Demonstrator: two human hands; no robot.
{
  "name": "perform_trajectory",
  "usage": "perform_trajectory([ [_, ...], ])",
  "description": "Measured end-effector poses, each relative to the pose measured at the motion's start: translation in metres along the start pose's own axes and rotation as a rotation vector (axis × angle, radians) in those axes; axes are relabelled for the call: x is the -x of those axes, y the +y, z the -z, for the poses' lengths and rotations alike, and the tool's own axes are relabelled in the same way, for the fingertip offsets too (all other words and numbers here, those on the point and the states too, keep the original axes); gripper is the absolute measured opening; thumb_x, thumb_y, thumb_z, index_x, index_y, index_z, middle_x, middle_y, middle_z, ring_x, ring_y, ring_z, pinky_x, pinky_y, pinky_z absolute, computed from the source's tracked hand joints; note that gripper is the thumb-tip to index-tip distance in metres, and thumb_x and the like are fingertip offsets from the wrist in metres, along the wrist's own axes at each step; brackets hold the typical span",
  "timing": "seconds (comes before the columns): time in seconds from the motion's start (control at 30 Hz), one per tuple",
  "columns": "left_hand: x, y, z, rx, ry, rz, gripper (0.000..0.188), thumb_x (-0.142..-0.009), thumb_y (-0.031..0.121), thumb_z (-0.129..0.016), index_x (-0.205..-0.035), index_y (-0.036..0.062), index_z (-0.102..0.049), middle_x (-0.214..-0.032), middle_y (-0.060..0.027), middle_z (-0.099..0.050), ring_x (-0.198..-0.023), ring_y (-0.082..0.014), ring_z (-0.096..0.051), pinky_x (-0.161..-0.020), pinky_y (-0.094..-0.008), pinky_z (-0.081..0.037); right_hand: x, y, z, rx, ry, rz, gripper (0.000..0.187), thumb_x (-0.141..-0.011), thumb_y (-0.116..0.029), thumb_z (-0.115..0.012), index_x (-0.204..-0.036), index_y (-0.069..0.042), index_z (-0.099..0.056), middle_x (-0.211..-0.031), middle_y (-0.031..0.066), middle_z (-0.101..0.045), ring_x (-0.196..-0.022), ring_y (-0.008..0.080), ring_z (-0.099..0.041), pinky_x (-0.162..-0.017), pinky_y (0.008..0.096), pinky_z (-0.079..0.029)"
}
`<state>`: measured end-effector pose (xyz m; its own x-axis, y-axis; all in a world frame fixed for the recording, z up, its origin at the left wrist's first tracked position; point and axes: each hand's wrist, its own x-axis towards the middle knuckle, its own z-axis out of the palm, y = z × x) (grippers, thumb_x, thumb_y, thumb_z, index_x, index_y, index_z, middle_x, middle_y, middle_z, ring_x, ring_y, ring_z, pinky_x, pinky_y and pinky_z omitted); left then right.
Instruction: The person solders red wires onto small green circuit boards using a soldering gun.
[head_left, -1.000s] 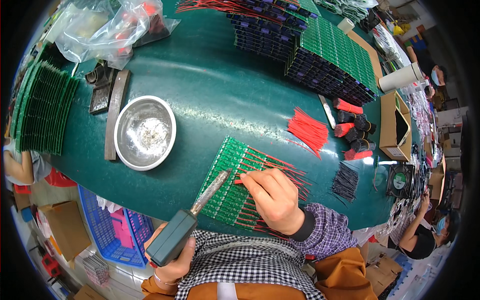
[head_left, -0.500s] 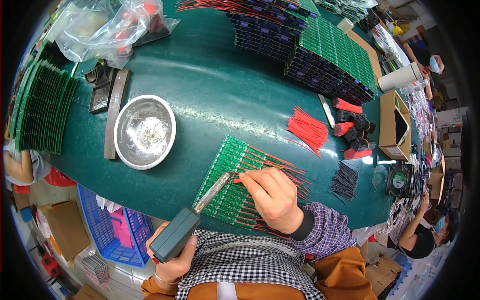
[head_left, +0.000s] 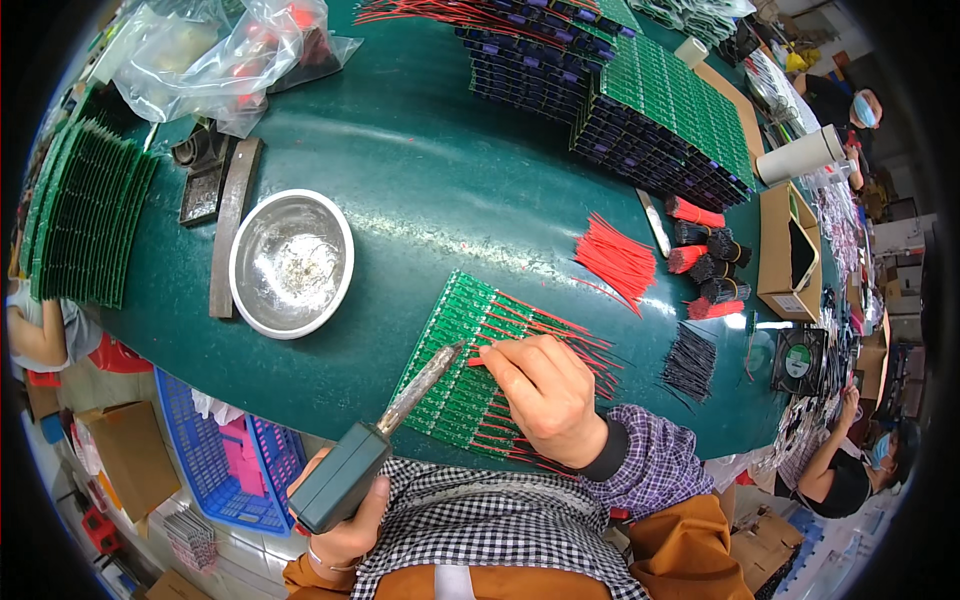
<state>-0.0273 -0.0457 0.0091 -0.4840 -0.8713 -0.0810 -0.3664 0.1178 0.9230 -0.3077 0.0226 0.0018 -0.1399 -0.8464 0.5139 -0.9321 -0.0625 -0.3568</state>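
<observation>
My left hand (head_left: 352, 528) is wrapped round the dark green handle of a soldering iron (head_left: 343, 477), whose metal shaft slants up over a green circuit board (head_left: 437, 405). The iron's tip is a little left of my right fingertips; whether it touches the board I cannot tell. My right hand (head_left: 552, 398) rests over the board, thumb and forefinger pinching a red wire (head_left: 475, 362) at its left end. Rows of red wires stick out from the board's right side, some partly hidden under my right hand.
A metal bowl with a white rim (head_left: 292, 264) stands left of the board. Loose red wires (head_left: 615, 260) and black wires (head_left: 690, 362) lie to the right, near tied wire bundles (head_left: 712, 250). Stacked boards (head_left: 670, 110) rise behind; upright boards (head_left: 90, 215) stand far left. Co-workers sit at right.
My left hand has drawn the soldering iron slightly left and down, so its tip is farther from my right fingers. My right hand stays in place with the red wire.
</observation>
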Motion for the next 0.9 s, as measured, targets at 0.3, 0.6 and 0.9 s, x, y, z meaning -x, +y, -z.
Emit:
perform_trajectory([
  [0.3,-0.0038,-0.0045,-0.0044,-0.032,-0.016,-0.04,0.028,-0.077,0.004,-0.083,-0.102,-0.0047,-0.076,-0.089,-0.0158,-0.071,-0.073,-0.029,-0.07,-0.065,-0.0361,-0.054,0.0008,0.0,-0.0011,-0.004,0.001,0.0,0.034,-0.07,0.004,-0.074,-0.104,0.006,-0.074,-0.096,0.0127,-0.073,-0.081,0.0264,-0.069,-0.069,0.0373,-0.057],
  [0.6,-0.0031,-0.0043,-0.0041,-0.042,-0.027,-0.041,0.027,-0.078,0.004,-0.083,-0.102,-0.0054,-0.075,-0.089,-0.0166,-0.071,-0.073,-0.0303,-0.069,-0.065,-0.0374,-0.054,0.0009,-0.0002,-0.0005,-0.005,0.0,-0.001,0.033,-0.072,0.005,-0.074,-0.105,0.006,-0.074,-0.096,0.0128,-0.072,-0.082,0.0265,-0.069,-0.069,0.0372,-0.057],
  [0.9,0.0033,-0.0031,0.0009,0.011,0.004,0.03,0.031,-0.075,0.001,-0.082,-0.104,-0.007,-0.075,-0.091,-0.0163,-0.071,-0.075,-0.0279,-0.069,-0.068,-0.0368,-0.054,0.0012,-0.0004,-0.0009,0.002,0.002,0.001,0.032,-0.073,0.005,-0.076,-0.104,0.006,-0.074,-0.096,0.0121,-0.072,-0.081,0.0263,-0.069,-0.069,0.0371,-0.057],
])
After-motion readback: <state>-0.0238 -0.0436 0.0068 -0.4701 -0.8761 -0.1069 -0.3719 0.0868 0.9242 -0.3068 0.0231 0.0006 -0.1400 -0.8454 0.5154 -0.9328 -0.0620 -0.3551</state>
